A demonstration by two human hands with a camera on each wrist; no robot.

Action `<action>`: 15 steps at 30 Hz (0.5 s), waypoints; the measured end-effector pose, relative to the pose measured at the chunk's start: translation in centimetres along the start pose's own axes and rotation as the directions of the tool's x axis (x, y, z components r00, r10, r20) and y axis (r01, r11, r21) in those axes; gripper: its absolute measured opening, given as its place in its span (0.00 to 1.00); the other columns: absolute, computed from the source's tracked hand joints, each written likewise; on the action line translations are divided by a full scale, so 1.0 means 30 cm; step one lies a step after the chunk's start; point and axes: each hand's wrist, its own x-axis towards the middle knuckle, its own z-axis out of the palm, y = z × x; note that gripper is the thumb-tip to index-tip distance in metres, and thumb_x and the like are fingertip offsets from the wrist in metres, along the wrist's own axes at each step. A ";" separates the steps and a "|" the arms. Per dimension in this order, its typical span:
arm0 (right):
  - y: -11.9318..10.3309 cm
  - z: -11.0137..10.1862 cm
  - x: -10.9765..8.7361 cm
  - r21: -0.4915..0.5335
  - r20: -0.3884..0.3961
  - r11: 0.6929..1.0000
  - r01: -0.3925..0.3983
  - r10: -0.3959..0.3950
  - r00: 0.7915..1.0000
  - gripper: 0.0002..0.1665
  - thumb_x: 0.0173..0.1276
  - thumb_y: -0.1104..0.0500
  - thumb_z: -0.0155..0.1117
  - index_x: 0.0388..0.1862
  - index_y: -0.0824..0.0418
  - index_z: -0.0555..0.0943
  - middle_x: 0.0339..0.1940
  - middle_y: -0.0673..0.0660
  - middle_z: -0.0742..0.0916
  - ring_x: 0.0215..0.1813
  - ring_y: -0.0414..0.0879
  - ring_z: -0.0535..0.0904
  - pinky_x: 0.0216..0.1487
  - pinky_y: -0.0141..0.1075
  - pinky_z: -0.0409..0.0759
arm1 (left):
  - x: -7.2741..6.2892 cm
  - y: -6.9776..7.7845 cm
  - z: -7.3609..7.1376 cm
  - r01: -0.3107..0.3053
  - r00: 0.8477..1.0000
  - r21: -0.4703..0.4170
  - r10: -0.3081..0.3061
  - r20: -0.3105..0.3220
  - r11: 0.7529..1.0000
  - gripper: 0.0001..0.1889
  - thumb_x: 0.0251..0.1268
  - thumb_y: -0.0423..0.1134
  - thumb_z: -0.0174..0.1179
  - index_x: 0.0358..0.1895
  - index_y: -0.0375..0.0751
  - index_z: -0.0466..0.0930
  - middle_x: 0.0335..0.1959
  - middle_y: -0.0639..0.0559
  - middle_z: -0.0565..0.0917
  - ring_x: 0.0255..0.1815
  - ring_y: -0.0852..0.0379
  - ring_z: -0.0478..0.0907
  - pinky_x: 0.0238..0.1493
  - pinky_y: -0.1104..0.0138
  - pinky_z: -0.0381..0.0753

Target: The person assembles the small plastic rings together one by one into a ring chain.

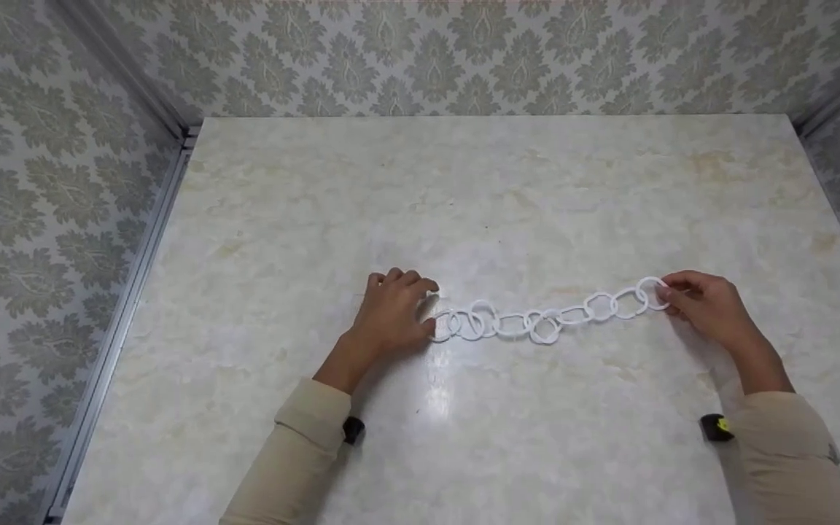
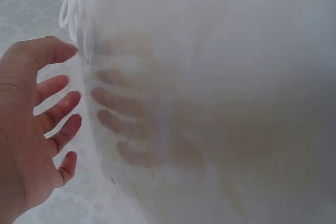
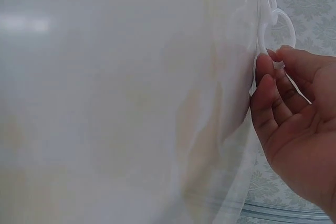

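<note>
A chain of linked white rings stretches across the table in the head view, mostly lying on the surface. At its right end, my right hand pinches the last ring between thumb and fingertips, and that ring is raised in the right wrist view. My left hand is at the left end, thumb tip right at the end ring. The other left fingers are spread apart and bent slightly, with nothing between them and the thumb. Near the middle, one ring hangs off the line of the chain.
The chain lies on a glossy, cream marbled table. Patterned wallpaper panels stand behind and at both sides, with a metal rail along the left edge. Dark devices are worn at both wrists by the beige sleeves.
</note>
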 end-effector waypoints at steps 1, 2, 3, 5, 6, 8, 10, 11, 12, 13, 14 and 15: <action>-0.001 -0.002 -0.001 0.003 -0.002 1.000 -0.008 0.008 1.000 0.24 0.77 0.53 0.60 0.59 0.72 0.79 0.34 0.31 0.82 0.34 0.26 0.81 0.36 0.24 0.82 | 0.002 -0.005 -0.002 0.013 1.000 0.003 -0.013 0.010 1.000 0.21 0.60 0.46 0.65 0.57 0.51 0.82 0.46 0.52 0.84 0.55 0.47 0.77 0.61 0.46 0.69; -0.002 -0.003 0.000 0.004 -0.003 1.000 -0.015 0.015 1.000 0.24 0.77 0.53 0.59 0.59 0.71 0.79 0.34 0.31 0.82 0.34 0.26 0.81 0.36 0.24 0.82 | 0.004 -0.011 -0.004 0.026 1.000 0.009 -0.026 0.013 1.000 0.20 0.61 0.45 0.65 0.58 0.50 0.82 0.46 0.52 0.85 0.54 0.47 0.78 0.61 0.46 0.69; -0.003 -0.005 0.000 0.004 -0.005 1.000 -0.019 0.019 1.000 0.24 0.78 0.53 0.59 0.59 0.71 0.79 0.34 0.31 0.82 0.34 0.26 0.81 0.36 0.24 0.81 | 0.007 -0.018 -0.007 0.036 0.999 0.014 -0.036 0.008 0.999 0.20 0.61 0.43 0.64 0.57 0.50 0.82 0.46 0.51 0.85 0.54 0.47 0.78 0.61 0.46 0.70; -0.004 -0.008 0.002 0.000 -0.010 1.000 -0.024 0.024 1.000 0.24 0.78 0.52 0.59 0.60 0.71 0.79 0.34 0.32 0.82 0.34 0.26 0.81 0.36 0.24 0.81 | 0.014 -0.033 -0.015 0.051 0.999 0.023 -0.051 -0.010 0.998 0.18 0.63 0.41 0.64 0.57 0.48 0.82 0.47 0.49 0.85 0.53 0.46 0.78 0.61 0.45 0.70; -0.005 -0.009 0.002 -0.004 -0.011 1.000 -0.026 0.026 1.000 0.24 0.78 0.52 0.59 0.60 0.71 0.79 0.35 0.34 0.82 0.34 0.27 0.80 0.36 0.25 0.81 | 0.018 -0.041 -0.020 0.061 0.998 0.029 -0.061 -0.020 0.998 0.18 0.64 0.40 0.63 0.57 0.47 0.82 0.48 0.49 0.85 0.54 0.45 0.79 0.61 0.45 0.71; -0.006 -0.011 0.005 -0.019 -0.013 0.999 -0.027 0.026 1.000 0.25 0.78 0.51 0.59 0.59 0.70 0.79 0.36 0.36 0.83 0.34 0.27 0.81 0.36 0.24 0.81 | 0.026 -0.061 -0.030 0.089 0.995 0.049 -0.088 -0.036 0.995 0.17 0.65 0.39 0.63 0.57 0.47 0.82 0.51 0.48 0.85 0.55 0.45 0.79 0.62 0.45 0.70; -0.006 -0.012 0.009 -0.032 -0.014 0.999 -0.027 0.027 1.000 0.25 0.78 0.50 0.59 0.59 0.70 0.79 0.37 0.40 0.83 0.35 0.26 0.80 0.36 0.24 0.81 | 0.031 -0.084 -0.042 0.127 0.991 0.064 -0.125 -0.044 0.990 0.17 0.67 0.39 0.62 0.58 0.47 0.81 0.53 0.48 0.85 0.57 0.44 0.78 0.63 0.46 0.70; -0.006 -0.012 0.010 -0.039 -0.016 0.999 -0.027 0.027 1.000 0.24 0.78 0.50 0.59 0.59 0.70 0.80 0.37 0.41 0.84 0.35 0.26 0.80 0.36 0.24 0.81 | 0.032 -0.097 -0.049 0.148 0.988 0.064 -0.145 -0.044 0.987 0.17 0.67 0.39 0.61 0.58 0.46 0.81 0.53 0.48 0.85 0.57 0.44 0.78 0.63 0.46 0.70; -0.006 -0.013 0.011 -0.046 -0.019 0.999 -0.028 0.027 0.999 0.24 0.78 0.50 0.59 0.59 0.69 0.80 0.38 0.44 0.84 0.35 0.26 0.80 0.36 0.24 0.81 | 0.033 -0.110 -0.056 0.169 0.985 0.065 -0.167 -0.044 0.983 0.17 0.68 0.39 0.61 0.58 0.46 0.81 0.54 0.47 0.84 0.58 0.44 0.78 0.63 0.46 0.69; -0.006 -0.013 0.012 -0.052 -0.022 0.998 -0.030 0.029 0.999 0.24 0.78 0.51 0.59 0.59 0.69 0.80 0.38 0.46 0.84 0.35 0.26 0.80 0.36 0.24 0.81 | 0.033 -0.122 -0.063 0.189 0.982 0.064 -0.186 -0.043 0.980 0.17 0.68 0.39 0.61 0.59 0.46 0.81 0.54 0.47 0.84 0.58 0.44 0.78 0.64 0.45 0.69; -0.005 -0.013 0.012 -0.060 -0.024 0.998 -0.032 0.031 0.999 0.24 0.78 0.51 0.59 0.59 0.69 0.80 0.40 0.49 0.85 0.34 0.26 0.80 0.36 0.24 0.81 | 0.034 -0.134 -0.069 0.207 0.978 0.061 -0.204 -0.042 0.977 0.17 0.68 0.39 0.60 0.59 0.46 0.81 0.55 0.47 0.84 0.58 0.44 0.77 0.64 0.45 0.68; -0.005 -0.013 0.012 -0.068 -0.026 0.997 -0.034 0.032 0.999 0.24 0.78 0.50 0.58 0.59 0.69 0.80 0.41 0.52 0.85 0.34 0.26 0.80 0.36 0.24 0.81 | 0.034 -0.145 -0.075 0.222 0.975 0.053 -0.221 -0.039 0.974 0.17 0.69 0.39 0.60 0.59 0.46 0.81 0.55 0.47 0.84 0.58 0.44 0.77 0.65 0.45 0.68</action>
